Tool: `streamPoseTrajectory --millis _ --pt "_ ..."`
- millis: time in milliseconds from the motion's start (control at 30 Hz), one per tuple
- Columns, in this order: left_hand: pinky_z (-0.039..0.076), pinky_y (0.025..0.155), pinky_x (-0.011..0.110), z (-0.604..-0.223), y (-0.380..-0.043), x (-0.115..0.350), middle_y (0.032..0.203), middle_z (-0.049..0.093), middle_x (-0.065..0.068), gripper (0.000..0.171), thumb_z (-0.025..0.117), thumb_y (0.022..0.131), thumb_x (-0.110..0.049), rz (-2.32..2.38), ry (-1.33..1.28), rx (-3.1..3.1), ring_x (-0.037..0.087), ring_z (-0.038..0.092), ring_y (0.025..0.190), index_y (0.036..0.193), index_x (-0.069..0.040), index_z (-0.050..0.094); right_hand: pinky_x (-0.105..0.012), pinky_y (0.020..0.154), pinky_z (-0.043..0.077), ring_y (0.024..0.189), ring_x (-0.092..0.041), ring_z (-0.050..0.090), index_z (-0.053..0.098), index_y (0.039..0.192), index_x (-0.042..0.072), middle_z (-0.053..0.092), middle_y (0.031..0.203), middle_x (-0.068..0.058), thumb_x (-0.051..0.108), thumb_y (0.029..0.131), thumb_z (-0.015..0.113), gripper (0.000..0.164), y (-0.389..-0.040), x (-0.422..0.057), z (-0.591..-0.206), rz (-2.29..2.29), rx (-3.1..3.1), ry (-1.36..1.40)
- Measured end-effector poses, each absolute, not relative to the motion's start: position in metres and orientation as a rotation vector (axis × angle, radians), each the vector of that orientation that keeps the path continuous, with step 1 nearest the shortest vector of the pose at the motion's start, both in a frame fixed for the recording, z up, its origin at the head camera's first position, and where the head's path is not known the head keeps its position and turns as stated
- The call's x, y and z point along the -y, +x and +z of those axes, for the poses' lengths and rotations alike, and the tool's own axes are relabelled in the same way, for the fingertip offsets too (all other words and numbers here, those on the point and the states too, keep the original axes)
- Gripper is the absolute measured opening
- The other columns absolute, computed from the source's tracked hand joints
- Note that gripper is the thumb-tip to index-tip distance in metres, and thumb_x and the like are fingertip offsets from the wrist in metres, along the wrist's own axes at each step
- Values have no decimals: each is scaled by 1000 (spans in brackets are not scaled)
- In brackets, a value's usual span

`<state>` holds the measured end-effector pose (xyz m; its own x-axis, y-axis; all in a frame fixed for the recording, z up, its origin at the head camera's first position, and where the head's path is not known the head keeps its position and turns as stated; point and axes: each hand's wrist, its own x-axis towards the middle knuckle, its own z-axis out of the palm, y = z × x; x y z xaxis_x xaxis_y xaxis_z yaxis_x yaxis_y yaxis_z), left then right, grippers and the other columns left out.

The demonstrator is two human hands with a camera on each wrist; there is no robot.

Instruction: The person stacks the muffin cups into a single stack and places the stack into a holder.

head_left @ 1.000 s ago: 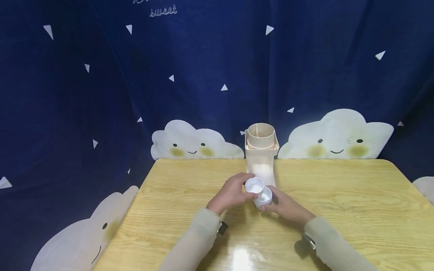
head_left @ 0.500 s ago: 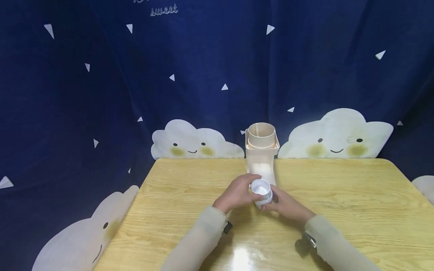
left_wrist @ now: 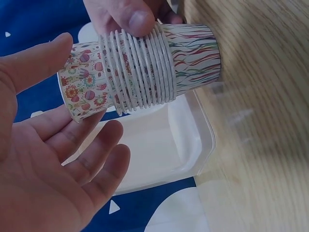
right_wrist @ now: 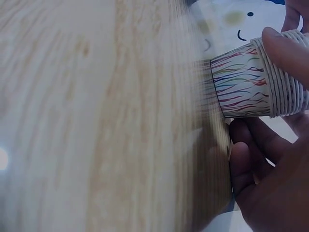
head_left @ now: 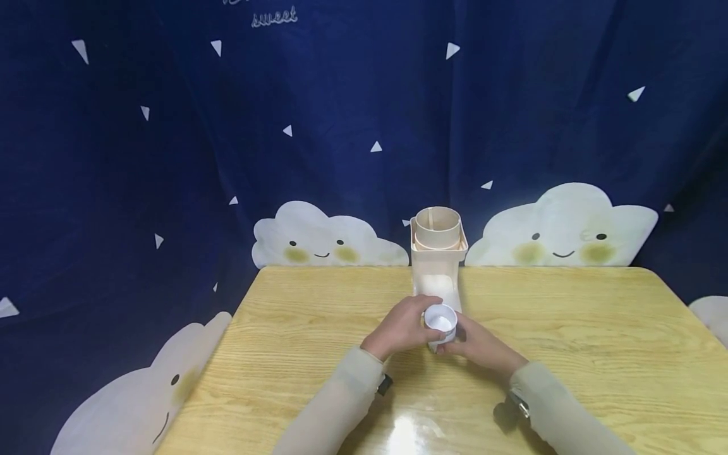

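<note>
My left hand [head_left: 398, 325] pinches a floral paper cup [left_wrist: 84, 79] between thumb and fingers, its narrow end facing up. Directly under it, my right hand [head_left: 483, 344] grips a stack of paper cups whose lowest cup has coloured wavy stripes [left_wrist: 198, 55]. Several white rims [left_wrist: 140, 72] lie packed together where the two meet, and the right thumb [right_wrist: 289, 53] rests on them. From above, only a white recessed cup end [head_left: 440, 319] shows between the hands; the striped part is hidden there.
A beige plastic holder [head_left: 435, 265] with a round tube on top stands at the table's back edge, just behind the hands. The wooden table [head_left: 318, 316] extends to both sides. A dark blue curtain [head_left: 341, 95] with cloud prints hangs behind.
The left hand has moved right and slightly down, bringing its cup from beside the right hand's stack to directly over it. The right hand has stayed in place.
</note>
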<state>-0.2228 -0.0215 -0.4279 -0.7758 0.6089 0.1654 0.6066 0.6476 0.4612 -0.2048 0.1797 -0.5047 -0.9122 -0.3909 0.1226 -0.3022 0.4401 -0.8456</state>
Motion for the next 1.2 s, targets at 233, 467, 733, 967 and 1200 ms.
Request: streamPoseTrajectory --millis 233,467,733,967,1200 --pt "49 97 26 -428 -223 23 129 68 3 59 80 82 -30 779 1060 -2848 18 63 114 134 -11 60 -68 112 28 138 -41 45 46 145 18 56 144 -11 33 83 78 71 -206 -179 -506 -1475 -2585 -622" --pt "45 109 33 -430 -222 26 139 62 5 60 77 85 -30 805 949 -2819 21 57 128 138 -11 56 -64 112 32 131 -31 50 52 136 19 63 131 -4 32 83 79 61 -206 -179 -505 -1468 -2596 -595" --pt "48 105 35 -437 -226 39 139 60 8 52 66 94 -33 943 885 -2775 25 59 125 139 -9 56 -65 113 30 133 -34 48 49 139 15 62 133 -6 32 82 79 67 -207 -179 -503 -1464 -2591 -542" --pt "52 94 33 -451 -236 51 138 61 5 49 59 98 -37 1081 747 -2707 26 61 119 139 -11 56 -53 102 44 122 -33 55 34 149 7 57 135 -18 30 79 82 88 -208 -174 -494 -1401 -2657 -509" --pt "52 99 38 -462 -241 55 139 60 11 49 59 98 -33 1032 692 -2747 29 61 121 138 -6 56 -44 97 44 114 -27 59 53 134 10 65 123 -10 26 76 84 68 -205 -174 -495 -1444 -2696 -516"
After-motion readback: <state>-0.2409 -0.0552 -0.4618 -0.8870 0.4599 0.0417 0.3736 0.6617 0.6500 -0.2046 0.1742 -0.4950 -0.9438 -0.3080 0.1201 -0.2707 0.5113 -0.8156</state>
